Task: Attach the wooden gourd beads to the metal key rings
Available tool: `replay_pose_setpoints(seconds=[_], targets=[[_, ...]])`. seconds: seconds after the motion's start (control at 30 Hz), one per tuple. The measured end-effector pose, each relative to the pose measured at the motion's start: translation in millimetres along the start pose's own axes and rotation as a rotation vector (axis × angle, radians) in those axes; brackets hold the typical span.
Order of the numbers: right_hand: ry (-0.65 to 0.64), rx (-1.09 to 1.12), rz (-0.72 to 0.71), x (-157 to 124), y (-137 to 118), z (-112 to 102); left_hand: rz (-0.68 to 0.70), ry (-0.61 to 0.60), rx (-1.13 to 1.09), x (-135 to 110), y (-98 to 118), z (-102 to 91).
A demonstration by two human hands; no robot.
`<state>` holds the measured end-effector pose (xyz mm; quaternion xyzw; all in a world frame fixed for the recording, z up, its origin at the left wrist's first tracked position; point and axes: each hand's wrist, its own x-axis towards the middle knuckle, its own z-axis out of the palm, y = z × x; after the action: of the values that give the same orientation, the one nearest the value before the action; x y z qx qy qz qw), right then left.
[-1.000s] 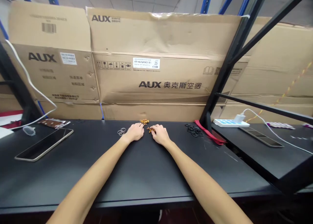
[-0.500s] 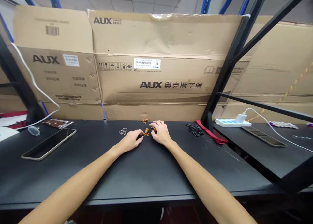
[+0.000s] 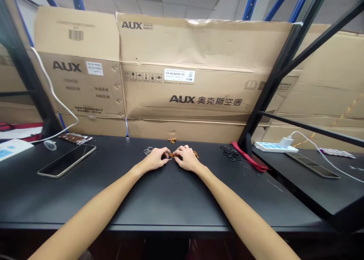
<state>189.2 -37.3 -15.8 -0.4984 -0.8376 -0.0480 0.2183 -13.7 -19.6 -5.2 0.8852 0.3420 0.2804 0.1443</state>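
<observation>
My left hand [image 3: 157,158] is closed in a pinch at the middle of the black table, and a thin metal ring [image 3: 170,159] shows at its fingertips. Close against it, my right hand [image 3: 186,158] pinches the cord of a small orange-brown beaded pendant [image 3: 171,155]; fingers hide most of it. More orange-brown pendants [image 3: 196,154] peek out beyond my right hand. Another one [image 3: 171,140] lies farther back by the cardboard. Several loose metal rings [image 3: 148,151] rest just left of my left hand.
Black clasps [image 3: 231,153] lie in a pile at right, beside a red strap [image 3: 250,158]. At left are a phone [image 3: 67,161], a brown packet [image 3: 74,138] and a white cable [image 3: 58,99]. Cardboard [image 3: 182,89] walls the back; a black post [image 3: 271,89] rises right.
My hands have come together, with the right hand's fingers now closed at the pendant beside the left fingertips. The whole view has shifted slightly, so things appear farther right.
</observation>
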Motion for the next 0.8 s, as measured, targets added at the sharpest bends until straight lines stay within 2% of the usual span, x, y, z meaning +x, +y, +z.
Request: replay_pose_setpoints(seconds=[0.23,0.47,0.8], targets=[[0.045,0.203,-0.079,5,-4,8,0.001,0.025,0.103,0,-4,3.8],[0.073,0.432,-0.038,5,-8,9,0.042,0.046,0.256,-3,-1,4.1],[0.057,0.638,0.018,6,-13,10,0.004,0.095,0.192,0,-6,10.9]])
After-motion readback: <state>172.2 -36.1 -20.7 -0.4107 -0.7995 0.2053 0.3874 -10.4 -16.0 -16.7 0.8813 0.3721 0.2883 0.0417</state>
